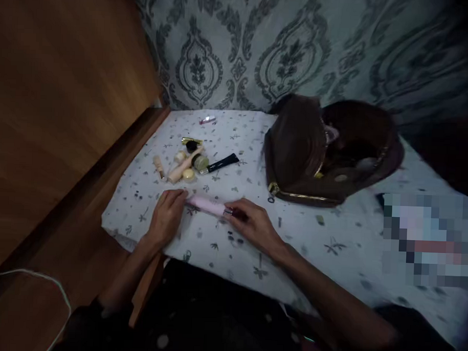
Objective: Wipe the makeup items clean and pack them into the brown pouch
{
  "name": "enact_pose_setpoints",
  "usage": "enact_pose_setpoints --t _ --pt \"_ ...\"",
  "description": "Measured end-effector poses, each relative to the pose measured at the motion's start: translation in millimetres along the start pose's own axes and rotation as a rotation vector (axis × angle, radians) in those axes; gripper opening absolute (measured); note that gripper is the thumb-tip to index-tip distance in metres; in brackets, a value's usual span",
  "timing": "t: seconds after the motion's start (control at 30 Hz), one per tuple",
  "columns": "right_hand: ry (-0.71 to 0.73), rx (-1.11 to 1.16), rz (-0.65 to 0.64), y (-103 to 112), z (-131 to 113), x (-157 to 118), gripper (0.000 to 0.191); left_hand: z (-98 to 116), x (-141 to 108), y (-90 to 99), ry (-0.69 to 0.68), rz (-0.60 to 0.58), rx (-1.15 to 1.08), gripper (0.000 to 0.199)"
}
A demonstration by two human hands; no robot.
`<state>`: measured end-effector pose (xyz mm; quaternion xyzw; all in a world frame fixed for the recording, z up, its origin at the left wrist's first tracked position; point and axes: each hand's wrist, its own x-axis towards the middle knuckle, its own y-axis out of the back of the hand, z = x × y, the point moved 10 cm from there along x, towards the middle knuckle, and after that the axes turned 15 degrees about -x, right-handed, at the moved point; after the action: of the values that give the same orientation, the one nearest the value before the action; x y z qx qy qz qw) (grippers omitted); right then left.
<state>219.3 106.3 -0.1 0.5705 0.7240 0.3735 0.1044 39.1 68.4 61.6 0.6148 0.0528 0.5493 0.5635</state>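
Though blurry and part-hidden, a pink item (208, 205) in the grip of left hand (166, 216) and right hand (258, 225).

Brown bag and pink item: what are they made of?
Brown bag: leather or imitation leather, going by its soft sheen and slumped sides; the zip glints like gold-toned metal. Pink item: probably smooth plastic, from its even colour, but blurred.
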Motion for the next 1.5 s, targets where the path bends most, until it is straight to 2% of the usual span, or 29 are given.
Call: enact_pose_setpoints --t 0.13,0.2,0.3,0.37,0.57,0.67,0.93,1.17,1.27,1.37,1.5 --pt "-0.009 -0.011 -0.013 2 0 -2 0.024 42 5 -16.0 -0.081 0.024 -0.129 0.03" --pt "-0.012 -0.021 -0.013 4 -1 -2 0.022 65 6 -31.2 -0.139 -0.032 -0.194 0.034" --pt "-0.022 -0.038 -0.022 6 -2 -1 0.019 78 6 -49.0 -0.153 -0.102 -0.206 0.037" --pt "-0.042 -0.03 -0.036 5 -1 -1 0.021 68 7 -51.3 -0.119 -0.104 -0.182 0.036" --pt "-0.102 -0.021 -0.099 4 1 0 0.028 5 14 -36.1 0.001 -0.069 -0.088 0.033" --pt "-0.1 -0.033 -0.097 6 2 1 0.028 -10 17 -33.8 0.029 -0.064 -0.083 0.034" --pt "-0.059 0.011 -0.027 2 10 1 0.021 -7 20 -44.5 0.017 -0.09 -0.088 0.034" --pt "-0.042 -0.044 -0.028 3 5 1 0.022 33 16 -57.9 -0.028 -0.13 -0.111 0.037" --pt "-0.094 0.002 -0.05 4 7 1 0.016 40 15 -61.4 -0.02 -0.151 -0.142 0.039" --pt "-0.167 0.067 -0.115 2 10 0 0.017 29 15 -60.4 0.002 -0.16 -0.166 0.037" --pt "-0.201 0.089 -0.174 2 13 -1 0.02 -7 13 -55.2 0.102 -0.175 -0.097 0.032"
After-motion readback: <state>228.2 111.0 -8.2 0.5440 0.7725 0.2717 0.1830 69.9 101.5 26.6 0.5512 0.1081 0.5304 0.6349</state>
